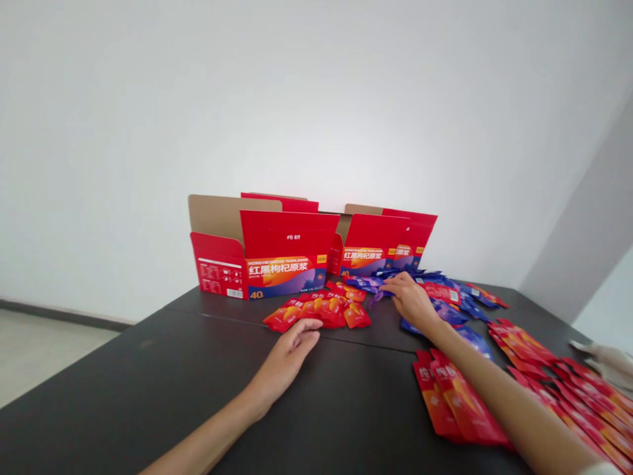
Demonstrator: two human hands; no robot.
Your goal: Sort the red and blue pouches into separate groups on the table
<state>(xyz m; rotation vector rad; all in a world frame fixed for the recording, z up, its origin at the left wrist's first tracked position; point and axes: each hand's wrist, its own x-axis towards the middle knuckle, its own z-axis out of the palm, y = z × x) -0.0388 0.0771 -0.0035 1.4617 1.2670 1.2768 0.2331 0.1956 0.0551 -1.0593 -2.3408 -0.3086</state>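
Toward the far edge of the black tabletop (346, 409), the right hand (411, 302) has its fingers narrowed at a blue pouch (364, 284); whether they grip it, I cannot tell. The left hand (287, 353), loosely curved and seemingly empty, rests just beside a fanned cluster of red pouches (321, 307). Their glossy, plump film could slide apart if nudged. Nearer the tabletop's right edge, a low forearm (494, 396) could drag the overlapping red stack (448, 402). Stiff, square-edged card cartons (291, 234) stand flaps up, brown inside.
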